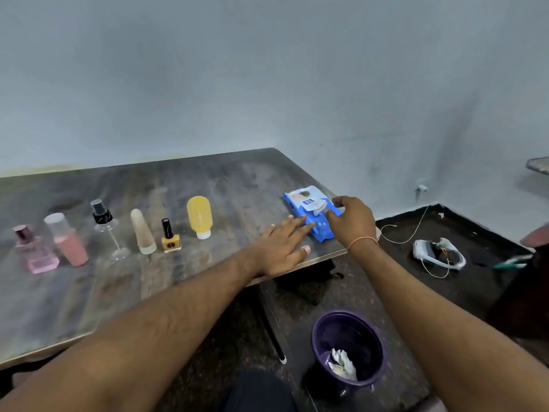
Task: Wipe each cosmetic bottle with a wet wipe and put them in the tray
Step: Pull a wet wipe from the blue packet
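The blue wet-wipe pack (312, 214) lies flat near the right end of the worktop (178, 179), its long axis running from the far edge back toward the person and slanting slightly rightward as it comes near, with the pale flap of its opening on the upper face about midway along. Both hands are at it. The left hand (282, 248) lies open and flat on the worktop, fingers straight, their tips touching the pack's left edge as if to pin it. The right hand (352, 220) comes over from the pack's right side, and its grip is curled down at the flap; it looks to be pinching either the flap or a wipe just beneath it, though the fingertips are partly hidden and I cannot tell which. The coming pull, judged from this, would run up and toward the right, away from the bracing left hand, so the pack's hold against sliding rests on that left edge contact. The bottles stand in a row well apart to the left: a pink square bottle (37, 254), a pink capped bottle (66, 239), a clear spray bottle (107, 224), a beige cone-shaped bottle (142, 231), a small nail polish (170, 237) and a yellow bottle (199, 217) set on its white cap, nearest the pack. The left hand is the nearer to all of them. No tray is in view.
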`<state>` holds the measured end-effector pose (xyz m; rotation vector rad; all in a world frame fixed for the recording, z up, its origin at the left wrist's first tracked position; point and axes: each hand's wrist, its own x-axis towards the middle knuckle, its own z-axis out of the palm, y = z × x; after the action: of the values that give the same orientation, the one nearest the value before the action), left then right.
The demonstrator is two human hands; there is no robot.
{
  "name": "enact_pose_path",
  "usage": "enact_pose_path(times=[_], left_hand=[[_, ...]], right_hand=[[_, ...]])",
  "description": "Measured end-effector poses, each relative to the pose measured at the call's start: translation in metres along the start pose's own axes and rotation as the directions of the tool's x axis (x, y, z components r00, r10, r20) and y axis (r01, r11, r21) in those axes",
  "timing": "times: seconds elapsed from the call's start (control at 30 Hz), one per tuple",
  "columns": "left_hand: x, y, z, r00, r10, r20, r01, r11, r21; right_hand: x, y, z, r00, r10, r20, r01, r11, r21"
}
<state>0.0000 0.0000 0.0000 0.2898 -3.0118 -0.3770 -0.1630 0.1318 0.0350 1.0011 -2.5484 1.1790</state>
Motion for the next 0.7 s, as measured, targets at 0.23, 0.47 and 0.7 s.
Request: enact_pose_path(times=[0.23, 0.47, 0.7], left_hand=[[0.02, -0.011, 0.007, 0.999, 0.004, -0.035, -0.004, 1.0, -0.015], [0.022, -0.008, 0.009, 0.998, -0.046, -0.041, 0.048, 0.997, 0.054], [0.024, -0.005, 0.007, 0.997, -0.078, -0.006, 0.078, 0.994, 0.081]], right_hand=[[0.022, 0.003, 0.026, 0.968, 0.23, 0.096, -0.238, 0.967, 0.089], [0.029, 0.01, 0.034, 0.963, 0.249, 0.107, -0.263, 0.954, 0.146], [0.031, 0.011, 0.032, 0.961, 0.249, 0.121, -0.265, 0.954, 0.142]])
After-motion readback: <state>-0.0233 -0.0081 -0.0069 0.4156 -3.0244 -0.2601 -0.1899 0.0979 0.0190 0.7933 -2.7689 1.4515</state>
